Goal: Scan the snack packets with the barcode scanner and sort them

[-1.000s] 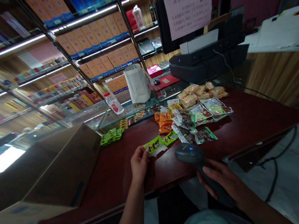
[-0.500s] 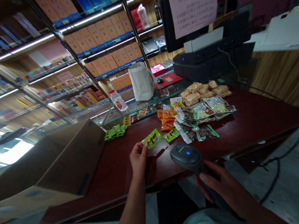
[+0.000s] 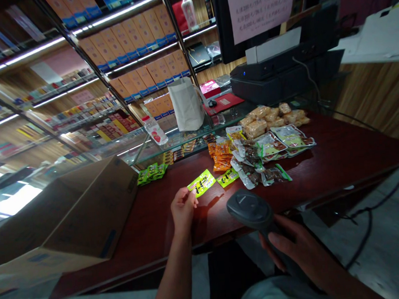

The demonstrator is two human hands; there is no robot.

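Note:
Between the thumb and fingers of my left hand [image 3: 183, 208] is a green snack packet [image 3: 202, 183], held by its near end above the table. My right hand [image 3: 291, 243] is wrapped round the handle of a black barcode scanner [image 3: 250, 208], whose head points toward the packet; light falls on the packet and the tabletop. A second green packet [image 3: 228, 177] lies just right of the held one. Beyond it are orange packets [image 3: 221, 153] and clear-and-brown snack packets [image 3: 247, 160]. More green packets [image 3: 152, 172] form a pile at the left, beside the box.
An open cardboard box [image 3: 87, 212] fills the table's left end. Wrapped bread-like snacks [image 3: 262, 121] and flat white-green packs [image 3: 292, 139] lie at the right rear. Behind, a glass counter holds a bottle [image 3: 155, 130] and a white bag [image 3: 186, 106]. A cable [image 3: 365, 233] hangs at the right.
The scanner's blue light has gone out, and a bright light now shows on the held packet and table. Both hands keep their grips, nearly still; the view has shifted slightly.

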